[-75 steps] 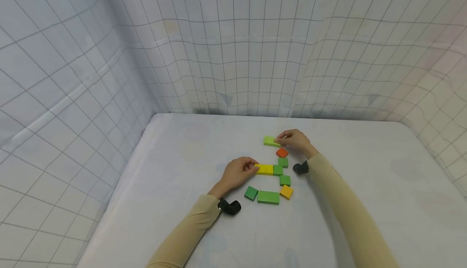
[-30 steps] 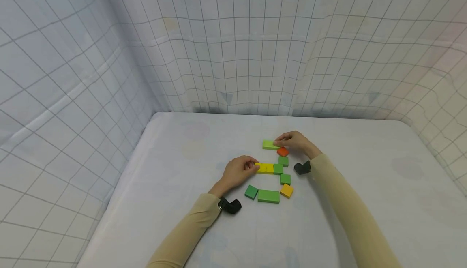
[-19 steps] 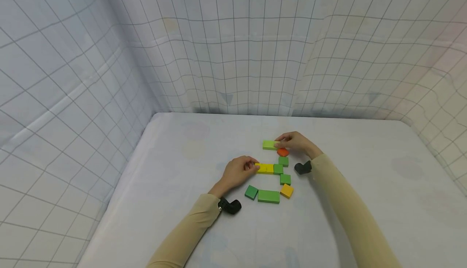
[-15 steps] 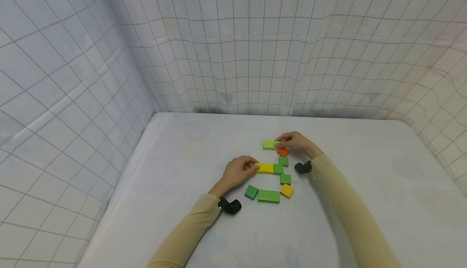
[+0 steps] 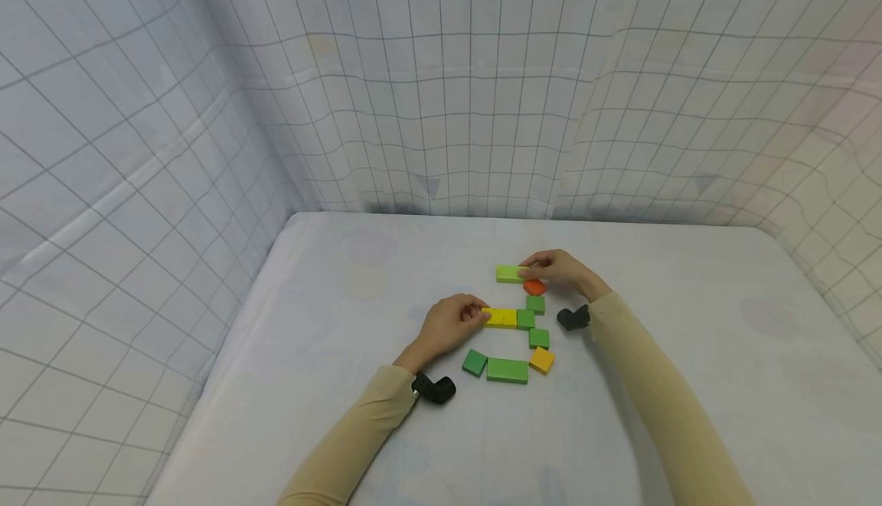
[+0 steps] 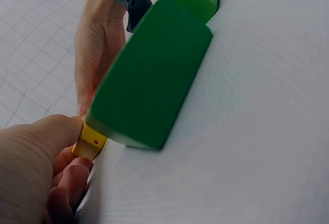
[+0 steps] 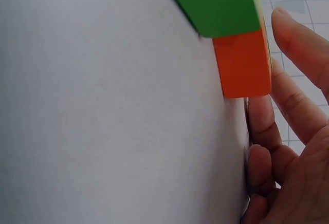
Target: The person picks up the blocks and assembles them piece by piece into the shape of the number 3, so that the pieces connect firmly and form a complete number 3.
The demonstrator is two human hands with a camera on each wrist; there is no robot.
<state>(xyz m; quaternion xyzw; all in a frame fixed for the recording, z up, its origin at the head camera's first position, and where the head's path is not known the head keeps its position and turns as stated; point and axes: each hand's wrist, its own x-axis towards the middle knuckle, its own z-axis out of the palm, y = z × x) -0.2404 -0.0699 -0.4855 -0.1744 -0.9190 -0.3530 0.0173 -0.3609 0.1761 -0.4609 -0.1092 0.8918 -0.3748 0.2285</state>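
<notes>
In the head view my left hand (image 5: 449, 325) pinches the left end of a yellow bar (image 5: 500, 318), which looks like two yellow blocks end to end. Thumb and fingers lie around yellow block (image 6: 91, 141) in the left wrist view. Farther back, my right hand (image 5: 563, 270) holds the right end of a flat light green block (image 5: 508, 274). Just in front of that end lies an orange-red block (image 5: 534, 288). Below it come small green blocks, one (image 5: 535, 305) near the orange-red one, another (image 5: 526, 319) touching the yellow bar. In the right wrist view the orange block (image 7: 244, 67) hides the held block.
Closer to me lie another small green block (image 5: 539, 339), a tilted amber block (image 5: 541, 360), a long green block (image 5: 507, 371) and a dark green block (image 5: 475, 363). They rest on a white-covered table (image 5: 331, 322). Gridded white curtains (image 5: 448, 93) surround it.
My right hand has drawn the light green block a little toward me, close to the orange-red block, and then stayed nearly still. My left hand has kept its place on the yellow bar.
</notes>
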